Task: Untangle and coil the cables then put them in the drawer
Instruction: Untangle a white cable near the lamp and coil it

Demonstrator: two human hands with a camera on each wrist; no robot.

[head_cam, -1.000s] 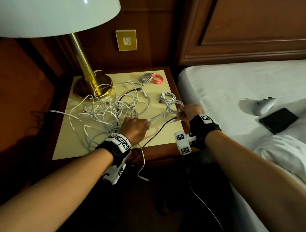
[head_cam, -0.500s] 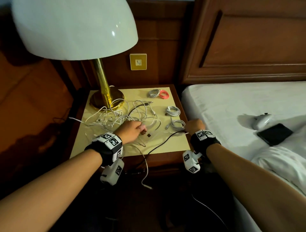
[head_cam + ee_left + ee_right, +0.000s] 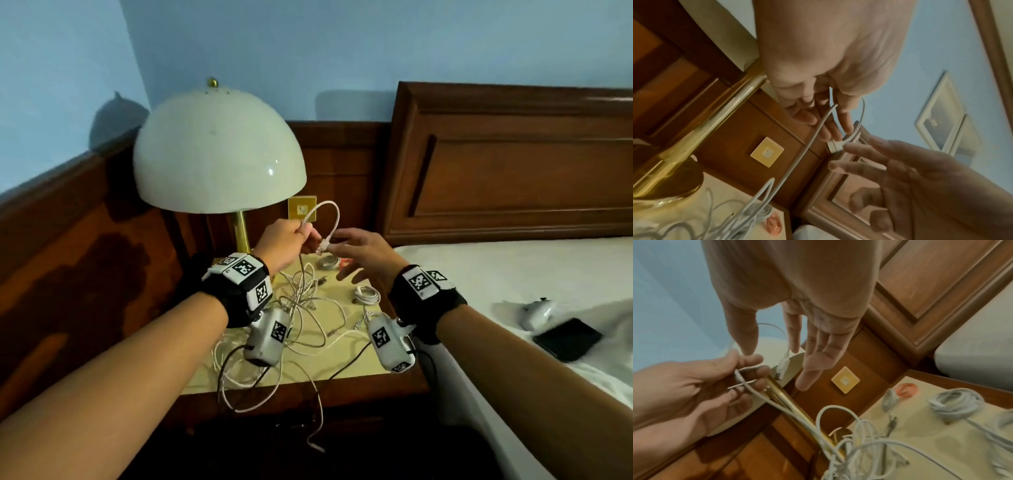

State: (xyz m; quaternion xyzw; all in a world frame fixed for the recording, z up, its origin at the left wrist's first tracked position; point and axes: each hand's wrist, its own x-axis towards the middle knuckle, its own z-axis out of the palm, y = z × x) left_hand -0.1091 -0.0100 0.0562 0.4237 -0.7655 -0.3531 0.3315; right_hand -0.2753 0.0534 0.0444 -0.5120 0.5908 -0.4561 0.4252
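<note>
White cable pinched in left hand grip (no legible writing); right hand spread wide.

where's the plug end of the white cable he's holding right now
In the head view the white cable's plug hangs mid-air at centre, off a small loop held by the left hand, just short of the open right hand, below the lamp shade.

Left hand, earlier low on the nightstand, now raised, pinching a white cable lifted from the tangle. Right hand, off the table edge, now spread beside the connector.
</note>
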